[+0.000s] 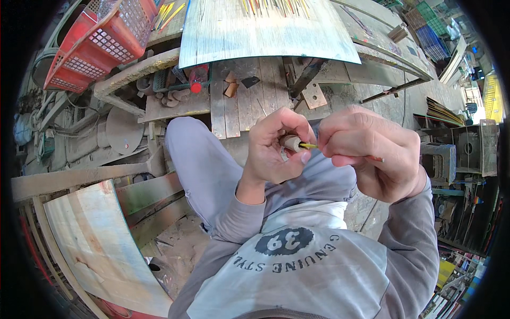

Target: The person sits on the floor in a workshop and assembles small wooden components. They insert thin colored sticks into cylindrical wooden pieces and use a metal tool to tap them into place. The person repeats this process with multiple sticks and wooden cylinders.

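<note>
My left hand is closed around a small pale cylindrical piece, held between thumb and fingers over my lap. My right hand pinches a thin stick with a yellow tip and a reddish far end. The yellow tip touches the end of the pale piece. Both hands are close together, almost touching, above my grey trousers. Much of the stick is hidden inside my right fist.
A worn board worktop with several coloured sticks lies ahead. Red plastic crates stand at the upper left, a red-capped bottle under the board. Wooden planks lean at the lower left. Dark crates and clutter fill the right side.
</note>
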A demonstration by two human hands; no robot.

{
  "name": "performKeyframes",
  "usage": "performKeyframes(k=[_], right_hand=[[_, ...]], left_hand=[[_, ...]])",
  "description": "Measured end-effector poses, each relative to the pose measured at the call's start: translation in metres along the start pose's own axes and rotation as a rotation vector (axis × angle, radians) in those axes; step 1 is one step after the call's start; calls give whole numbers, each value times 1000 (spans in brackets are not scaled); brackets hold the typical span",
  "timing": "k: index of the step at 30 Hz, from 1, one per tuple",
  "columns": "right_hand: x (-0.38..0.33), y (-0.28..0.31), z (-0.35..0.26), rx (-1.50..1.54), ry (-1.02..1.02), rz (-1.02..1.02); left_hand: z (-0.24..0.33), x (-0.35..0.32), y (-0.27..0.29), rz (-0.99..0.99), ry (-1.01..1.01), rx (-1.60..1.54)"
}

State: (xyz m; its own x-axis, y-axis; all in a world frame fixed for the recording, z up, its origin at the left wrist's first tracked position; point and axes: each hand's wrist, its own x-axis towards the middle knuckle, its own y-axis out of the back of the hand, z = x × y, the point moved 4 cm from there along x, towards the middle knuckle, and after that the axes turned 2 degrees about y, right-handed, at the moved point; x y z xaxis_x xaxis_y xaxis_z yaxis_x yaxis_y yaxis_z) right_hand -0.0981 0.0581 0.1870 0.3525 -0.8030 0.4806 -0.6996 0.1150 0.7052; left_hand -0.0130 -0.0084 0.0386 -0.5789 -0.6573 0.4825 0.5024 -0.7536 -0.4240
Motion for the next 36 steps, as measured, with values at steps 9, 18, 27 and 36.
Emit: performKeyframes(k=[9,18,27,36], right_hand=[[0,-2,-1,6,9,9],[3,-5,-1,7,-17,56],[7,-9,1,4,-25,33],[11,-10,1,-12,-17,-3]], left_hand=[[1,0,2,-5,29,-19],[-1,0,4,-6,34,-35],[1,1,9,-14,35,-62],[-1,-1,13,-4,51,-61]])
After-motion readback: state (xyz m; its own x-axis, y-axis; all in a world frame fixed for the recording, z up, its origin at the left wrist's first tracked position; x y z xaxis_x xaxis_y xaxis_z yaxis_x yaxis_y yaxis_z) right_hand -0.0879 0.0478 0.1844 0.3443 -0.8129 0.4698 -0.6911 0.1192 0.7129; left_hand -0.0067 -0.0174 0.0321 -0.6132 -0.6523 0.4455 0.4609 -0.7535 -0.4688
